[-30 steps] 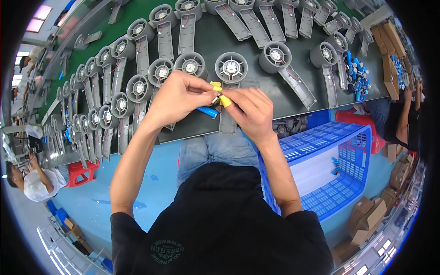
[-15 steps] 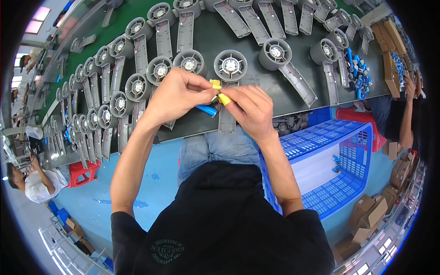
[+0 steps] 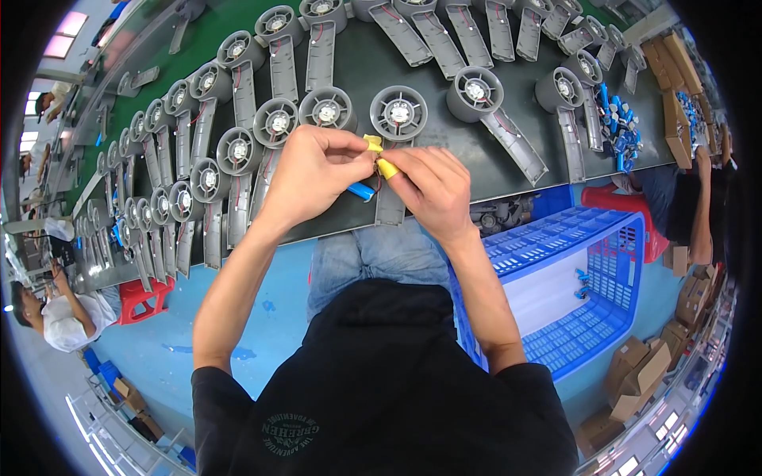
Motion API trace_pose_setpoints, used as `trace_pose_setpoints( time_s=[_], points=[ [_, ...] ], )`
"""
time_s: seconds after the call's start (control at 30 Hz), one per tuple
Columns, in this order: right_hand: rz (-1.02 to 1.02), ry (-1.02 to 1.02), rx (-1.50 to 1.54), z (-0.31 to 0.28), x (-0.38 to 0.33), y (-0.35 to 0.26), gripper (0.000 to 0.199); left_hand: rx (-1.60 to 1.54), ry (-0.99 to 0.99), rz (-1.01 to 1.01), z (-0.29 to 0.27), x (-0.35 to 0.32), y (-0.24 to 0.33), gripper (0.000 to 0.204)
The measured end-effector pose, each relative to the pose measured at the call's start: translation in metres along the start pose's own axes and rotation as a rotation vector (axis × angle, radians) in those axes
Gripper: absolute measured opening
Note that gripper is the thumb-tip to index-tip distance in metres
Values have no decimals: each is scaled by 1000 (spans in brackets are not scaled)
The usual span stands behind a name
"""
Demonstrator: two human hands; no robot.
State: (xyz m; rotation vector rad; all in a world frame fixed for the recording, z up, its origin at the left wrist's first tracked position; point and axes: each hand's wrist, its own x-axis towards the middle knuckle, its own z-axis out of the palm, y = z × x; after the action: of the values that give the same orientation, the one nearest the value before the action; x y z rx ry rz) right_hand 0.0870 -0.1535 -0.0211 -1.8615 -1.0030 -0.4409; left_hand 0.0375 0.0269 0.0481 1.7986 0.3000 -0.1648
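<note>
My left hand (image 3: 321, 170) and my right hand (image 3: 436, 186) meet fingertip to fingertip above the near edge of the table. Both are closed in a pinch. Yellow coverings (image 3: 387, 168) show at the fingertips. What lies between them is too small and hidden to make out, though thin wires show just below. Under my left hand a blue cylindrical cell (image 3: 361, 191) sticks out. Beneath my hands lies a grey fan housing (image 3: 398, 113), its round fan end pointing away from me and its open handle (image 3: 390, 208) reaching over the table edge.
Rows of similar grey fan housings (image 3: 238, 151) cover the table's left and far sides. Blue cells (image 3: 621, 131) lie heaped at the right, near a cardboard box (image 3: 677, 131). A blue plastic crate (image 3: 548, 238) stands at my right. Co-workers sit at either side.
My hands stay together in nearly the same place, with a slight shift of the left fingers. The fan housing beneath has moved a little. The co-worker's hand at the right has lowered.
</note>
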Motion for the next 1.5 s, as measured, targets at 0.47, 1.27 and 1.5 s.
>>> trace_pose_setpoints(
  time_s=[0.47,1.27,1.5],
  points=[
    [913,-174,226,-19,-7,-47,26,200,122,267,14,-21,-5,29],
    [481,-590,34,287,326,60,34,319,875,95,-332,194,-59,23],
    [164,-369,-290,322,366,16,40,795,1348,-367,-446,110,-73,69]
  ],
)
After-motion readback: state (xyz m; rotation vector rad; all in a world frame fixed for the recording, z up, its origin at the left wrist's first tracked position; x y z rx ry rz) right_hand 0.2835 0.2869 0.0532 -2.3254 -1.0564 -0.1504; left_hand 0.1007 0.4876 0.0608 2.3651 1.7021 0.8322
